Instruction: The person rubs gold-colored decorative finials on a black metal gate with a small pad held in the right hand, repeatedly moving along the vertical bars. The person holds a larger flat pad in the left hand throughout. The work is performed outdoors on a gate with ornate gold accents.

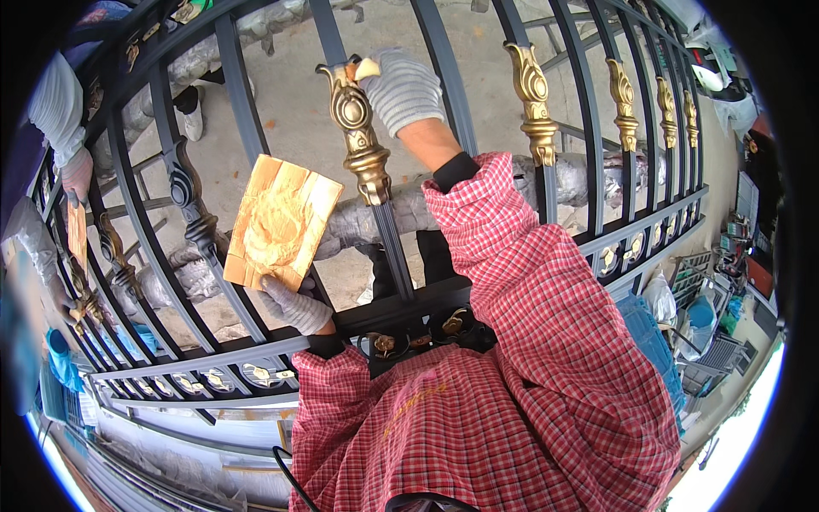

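My left hand (pixel 295 307), in a grey-white knit glove, grips the lower edge of a square cardboard piece (pixel 281 226) smeared with gold paint. In my gloved right hand (pixel 406 92) is a small pale sponge (pixel 367 68), pinched against the top of a scrolled ornament (pixel 356 128) on a black metal bar. This ornament is mostly gold, with darker areas in its grooves. To its left, another ornament (pixel 189 196) is dark grey-black. The gold ornament (pixel 533 98) on the right is shinier.
The black railing (pixel 241 94) lies across wrapped supports (pixel 345 226). At the far left, a co-worker's gloved hand (pixel 77 175) holds a cardboard strip (pixel 77 235). More gold ornaments (pixel 623 102) line the right bars. Blue crates (pixel 653 341) and clutter stand at the right.
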A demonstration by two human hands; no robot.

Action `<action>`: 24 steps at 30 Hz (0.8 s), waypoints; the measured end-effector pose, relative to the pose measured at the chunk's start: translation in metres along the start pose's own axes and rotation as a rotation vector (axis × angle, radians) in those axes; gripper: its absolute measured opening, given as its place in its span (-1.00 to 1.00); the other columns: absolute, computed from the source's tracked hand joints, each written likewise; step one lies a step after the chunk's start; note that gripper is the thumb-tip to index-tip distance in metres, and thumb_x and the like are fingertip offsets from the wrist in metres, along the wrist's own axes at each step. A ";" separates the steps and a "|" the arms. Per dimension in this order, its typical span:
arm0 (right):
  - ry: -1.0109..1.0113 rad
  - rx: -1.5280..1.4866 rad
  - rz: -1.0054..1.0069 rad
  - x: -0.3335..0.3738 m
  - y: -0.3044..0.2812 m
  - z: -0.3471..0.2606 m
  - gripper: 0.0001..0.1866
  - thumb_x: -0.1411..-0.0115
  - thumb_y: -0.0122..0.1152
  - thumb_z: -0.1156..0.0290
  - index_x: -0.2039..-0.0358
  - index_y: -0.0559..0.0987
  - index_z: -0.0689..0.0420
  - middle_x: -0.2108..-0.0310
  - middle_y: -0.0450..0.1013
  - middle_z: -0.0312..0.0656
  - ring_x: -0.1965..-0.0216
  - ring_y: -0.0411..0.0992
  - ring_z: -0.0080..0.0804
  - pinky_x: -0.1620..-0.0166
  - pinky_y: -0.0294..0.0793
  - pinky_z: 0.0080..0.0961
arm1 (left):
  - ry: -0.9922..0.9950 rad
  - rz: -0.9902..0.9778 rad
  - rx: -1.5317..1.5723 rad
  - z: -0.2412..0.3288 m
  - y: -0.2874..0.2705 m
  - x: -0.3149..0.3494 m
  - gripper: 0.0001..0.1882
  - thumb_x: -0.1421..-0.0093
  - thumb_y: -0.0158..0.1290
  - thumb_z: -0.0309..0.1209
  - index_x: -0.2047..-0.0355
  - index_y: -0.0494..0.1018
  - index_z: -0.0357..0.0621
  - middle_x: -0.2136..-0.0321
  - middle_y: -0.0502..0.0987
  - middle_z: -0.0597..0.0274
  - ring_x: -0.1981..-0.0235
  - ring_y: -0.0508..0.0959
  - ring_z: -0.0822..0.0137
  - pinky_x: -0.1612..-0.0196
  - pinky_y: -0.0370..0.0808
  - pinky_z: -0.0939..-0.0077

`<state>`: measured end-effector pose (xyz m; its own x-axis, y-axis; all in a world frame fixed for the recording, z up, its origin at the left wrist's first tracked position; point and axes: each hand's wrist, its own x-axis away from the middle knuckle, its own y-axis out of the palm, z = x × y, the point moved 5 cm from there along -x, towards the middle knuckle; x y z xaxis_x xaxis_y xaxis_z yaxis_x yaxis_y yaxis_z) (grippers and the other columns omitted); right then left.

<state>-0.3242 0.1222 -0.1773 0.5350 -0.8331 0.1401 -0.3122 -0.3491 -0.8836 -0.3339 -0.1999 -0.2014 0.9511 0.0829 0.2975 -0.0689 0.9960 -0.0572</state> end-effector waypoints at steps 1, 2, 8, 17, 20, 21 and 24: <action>0.115 0.033 -0.033 -0.003 -0.003 0.009 -0.69 0.15 0.15 0.15 0.48 0.51 0.12 0.48 0.42 -0.05 0.40 0.39 -0.13 0.34 0.36 -0.33 | -0.001 -0.006 0.001 0.000 -0.001 0.000 -0.52 -0.04 -0.07 -0.02 0.26 0.31 -0.21 0.60 0.40 0.34 0.78 0.27 0.61 0.75 0.14 0.85; 0.134 -0.028 0.032 0.000 -0.010 0.016 -0.73 0.15 0.15 0.17 0.50 0.53 0.09 0.49 0.42 -0.04 0.41 0.40 -0.13 0.34 0.37 -0.34 | -0.002 -0.011 0.002 0.000 -0.001 0.000 -0.53 -0.05 -0.06 -0.03 0.26 0.31 -0.21 0.61 0.39 0.34 0.79 0.26 0.61 0.76 0.13 0.85; -0.048 -0.132 0.188 -0.012 0.013 0.012 -0.78 0.14 0.12 0.22 0.50 0.54 0.05 0.52 0.42 -0.04 0.42 0.39 -0.12 0.34 0.37 -0.33 | 0.012 0.035 -0.005 -0.003 -0.001 0.001 -0.59 -0.02 -0.02 -0.04 0.37 0.35 -0.17 0.72 0.35 0.39 0.81 0.23 0.61 0.76 0.08 0.83; -0.071 -0.096 0.266 -0.015 0.003 0.006 -0.80 0.13 0.12 0.17 0.50 0.56 -0.05 0.48 0.43 -0.10 0.40 0.40 -0.14 0.35 0.39 -0.31 | 0.045 0.027 -0.068 -0.010 -0.007 -0.004 -0.61 -0.06 -0.08 -0.05 0.39 0.35 -0.17 0.74 0.33 0.39 0.80 0.23 0.59 0.73 0.10 0.81; 0.110 -0.100 0.108 -0.024 0.005 0.018 -0.74 0.14 0.14 0.14 0.47 0.54 0.01 0.47 0.44 -0.09 0.38 0.41 -0.12 0.34 0.40 -0.30 | 0.039 0.035 -0.079 -0.009 -0.007 -0.003 -0.61 -0.07 -0.09 -0.05 0.40 0.35 -0.18 0.74 0.33 0.39 0.80 0.23 0.58 0.73 0.10 0.80; 0.136 -0.099 0.109 -0.027 0.002 0.023 -0.73 0.14 0.14 0.14 0.47 0.54 0.03 0.46 0.44 -0.09 0.37 0.41 -0.11 0.34 0.40 -0.30 | 0.032 0.044 -0.087 -0.008 -0.006 -0.003 -0.61 -0.07 -0.10 -0.05 0.40 0.36 -0.18 0.75 0.33 0.38 0.80 0.23 0.58 0.73 0.11 0.79; 0.081 -0.063 0.086 -0.023 0.003 0.014 -0.69 0.14 0.15 0.13 0.45 0.52 0.10 0.46 0.44 -0.08 0.39 0.41 -0.11 0.34 0.40 -0.30 | 0.074 0.021 -0.096 -0.008 -0.007 -0.004 -0.60 -0.07 -0.10 -0.05 0.39 0.35 -0.18 0.74 0.33 0.38 0.80 0.22 0.59 0.73 0.09 0.80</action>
<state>-0.3266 0.1466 -0.1900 0.4397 -0.8923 0.1025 -0.4048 -0.2988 -0.8642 -0.3349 -0.2071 -0.2094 0.9697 0.0975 0.2239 -0.0634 0.9859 -0.1551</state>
